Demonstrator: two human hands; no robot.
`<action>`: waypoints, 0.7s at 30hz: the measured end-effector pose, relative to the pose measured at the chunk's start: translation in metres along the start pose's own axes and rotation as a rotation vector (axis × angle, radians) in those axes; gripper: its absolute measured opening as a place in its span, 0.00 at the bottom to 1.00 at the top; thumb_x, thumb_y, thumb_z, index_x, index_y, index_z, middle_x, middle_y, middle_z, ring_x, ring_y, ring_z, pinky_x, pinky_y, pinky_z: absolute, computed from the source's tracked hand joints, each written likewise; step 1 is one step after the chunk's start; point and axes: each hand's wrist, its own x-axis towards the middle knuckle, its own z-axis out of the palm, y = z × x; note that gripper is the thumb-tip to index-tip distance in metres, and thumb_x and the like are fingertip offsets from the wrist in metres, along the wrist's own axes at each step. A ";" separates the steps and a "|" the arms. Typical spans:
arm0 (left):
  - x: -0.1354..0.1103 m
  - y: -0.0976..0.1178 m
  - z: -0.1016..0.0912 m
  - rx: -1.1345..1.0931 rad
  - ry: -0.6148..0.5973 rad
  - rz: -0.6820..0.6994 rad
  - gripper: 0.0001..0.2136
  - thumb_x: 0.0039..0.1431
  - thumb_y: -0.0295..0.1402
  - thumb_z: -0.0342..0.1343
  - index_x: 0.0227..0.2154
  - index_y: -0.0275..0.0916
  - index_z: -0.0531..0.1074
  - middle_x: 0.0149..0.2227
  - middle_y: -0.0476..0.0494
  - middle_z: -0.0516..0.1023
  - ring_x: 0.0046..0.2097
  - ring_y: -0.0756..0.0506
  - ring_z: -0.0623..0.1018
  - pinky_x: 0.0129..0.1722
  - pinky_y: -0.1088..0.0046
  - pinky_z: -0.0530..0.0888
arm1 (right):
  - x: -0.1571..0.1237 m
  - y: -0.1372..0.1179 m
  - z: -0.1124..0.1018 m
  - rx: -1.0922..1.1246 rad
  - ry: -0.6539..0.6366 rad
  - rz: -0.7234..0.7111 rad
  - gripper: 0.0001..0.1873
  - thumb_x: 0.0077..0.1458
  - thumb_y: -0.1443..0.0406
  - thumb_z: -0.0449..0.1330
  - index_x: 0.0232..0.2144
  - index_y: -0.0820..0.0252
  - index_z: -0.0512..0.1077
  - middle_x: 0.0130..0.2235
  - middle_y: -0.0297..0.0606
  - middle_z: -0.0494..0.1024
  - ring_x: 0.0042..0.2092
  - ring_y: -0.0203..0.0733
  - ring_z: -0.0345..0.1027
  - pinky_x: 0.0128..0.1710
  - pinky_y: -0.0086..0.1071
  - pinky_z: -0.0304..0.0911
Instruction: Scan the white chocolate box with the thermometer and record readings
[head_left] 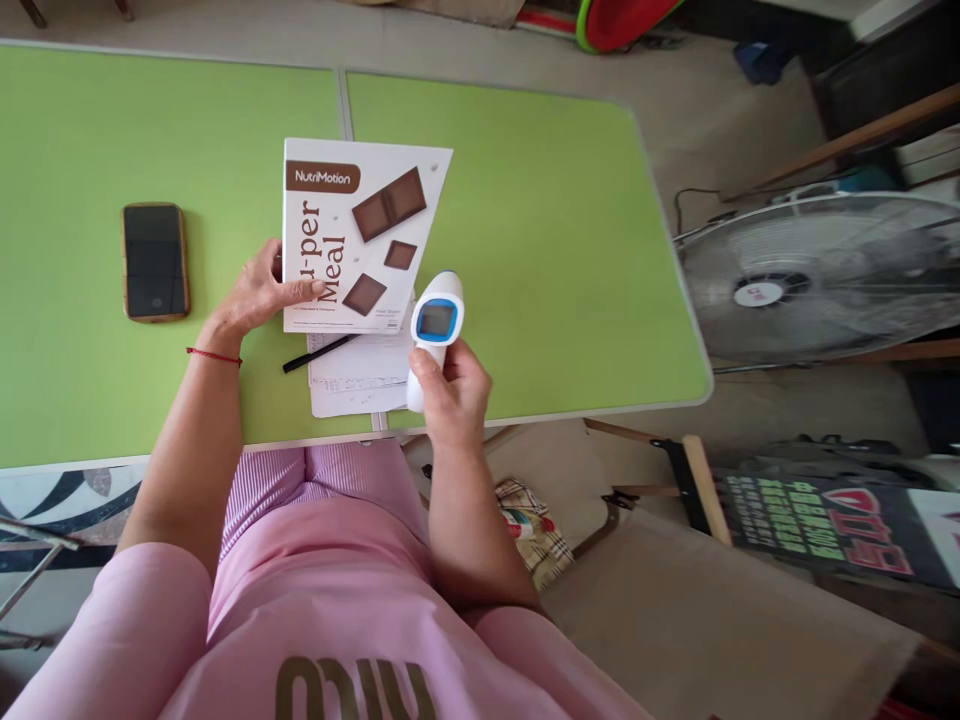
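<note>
My right hand (452,388) is closed around the handle of a white and blue infrared thermometer (435,322), whose small screen faces up toward me. My left hand (264,290) rests on the left edge of a white NutriMotion box (358,235) printed with chocolate pieces, fingers laid over its lower left corner. The box lies flat on the green table (540,250). Under its near edge sits a printed paper sheet (360,380), with a black pen (319,353) lying across it.
A phone in a brown case (154,261) lies face up on the table's left part. A standing fan (817,275) is tipped beside the table's right edge. A chair seat (675,600) and a plaid cloth item (534,530) are at my right.
</note>
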 end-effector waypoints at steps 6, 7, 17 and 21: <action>0.004 -0.007 0.001 0.012 0.057 0.076 0.50 0.45 0.70 0.76 0.64 0.43 0.74 0.57 0.32 0.85 0.65 0.24 0.81 0.62 0.36 0.82 | 0.029 0.058 -0.039 -0.549 -0.090 -0.058 0.34 0.62 0.44 0.64 0.61 0.57 0.78 0.50 0.53 0.82 0.52 0.62 0.76 0.51 0.55 0.76; 0.005 -0.009 0.001 0.017 0.058 0.096 0.51 0.45 0.70 0.76 0.65 0.44 0.73 0.58 0.31 0.84 0.65 0.23 0.81 0.62 0.35 0.82 | 0.032 0.065 -0.043 -0.609 -0.102 -0.057 0.34 0.62 0.44 0.64 0.61 0.57 0.78 0.50 0.54 0.82 0.53 0.63 0.76 0.52 0.56 0.76; 0.015 -0.025 -0.002 0.075 -0.010 0.251 0.55 0.44 0.70 0.77 0.69 0.46 0.66 0.66 0.30 0.78 0.72 0.21 0.74 0.69 0.37 0.76 | 0.025 0.045 -0.031 -0.735 -0.045 -0.160 0.24 0.63 0.58 0.63 0.59 0.56 0.80 0.54 0.53 0.79 0.57 0.64 0.73 0.59 0.61 0.70; 0.013 -0.016 -0.002 0.133 -0.007 0.198 0.55 0.43 0.69 0.77 0.68 0.44 0.68 0.64 0.30 0.79 0.71 0.22 0.74 0.70 0.37 0.75 | 0.015 0.019 0.012 -0.541 -0.290 -0.342 0.19 0.70 0.61 0.57 0.56 0.51 0.83 0.48 0.46 0.78 0.51 0.55 0.73 0.58 0.52 0.71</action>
